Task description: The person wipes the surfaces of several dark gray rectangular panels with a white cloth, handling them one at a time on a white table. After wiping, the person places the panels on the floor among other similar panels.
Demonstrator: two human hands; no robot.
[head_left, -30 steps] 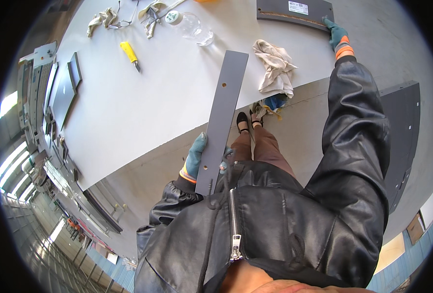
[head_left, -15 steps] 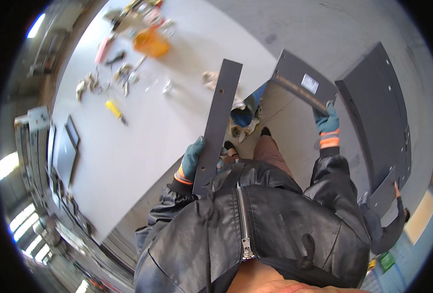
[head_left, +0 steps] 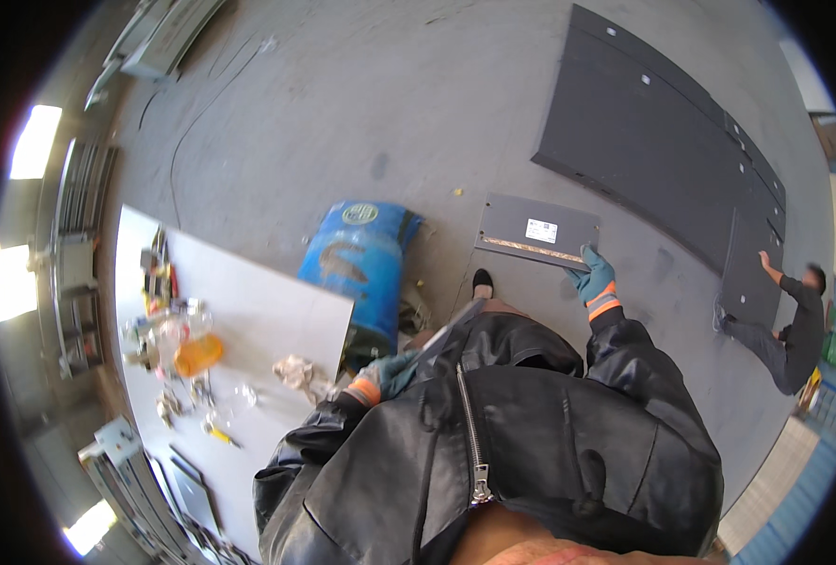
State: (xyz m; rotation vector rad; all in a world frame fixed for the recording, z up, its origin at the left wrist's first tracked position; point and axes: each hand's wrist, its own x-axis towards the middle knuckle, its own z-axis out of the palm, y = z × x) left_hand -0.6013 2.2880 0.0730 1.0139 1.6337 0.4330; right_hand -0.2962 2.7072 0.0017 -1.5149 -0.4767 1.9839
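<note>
In a teal work glove with an orange cuff, my right hand [head_left: 595, 276] grips the near right corner of a short dark grey board [head_left: 512, 219]. That board carries a white label and shows a raw brown strip along its near edge. My left hand [head_left: 394, 374], gloved alike, is closed on a long narrow dark board [head_left: 452, 323] beside my jacket. This narrow board shows almost edge-on, and its lower part is hidden by the hand and jacket.
Large dark grey panels [head_left: 644, 122] lie on the floor at right, where another person [head_left: 783, 330] crouches with a hand at one. A blue sack [head_left: 357, 254] stands by the white table [head_left: 276, 301], which bears a rag [head_left: 295, 372], an orange container [head_left: 197, 355] and tools.
My view and body have turned right, away from the table, so it now sits lower left. The narrow board has swung from broadside to nearly edge-on; both boards stay in my hands.
</note>
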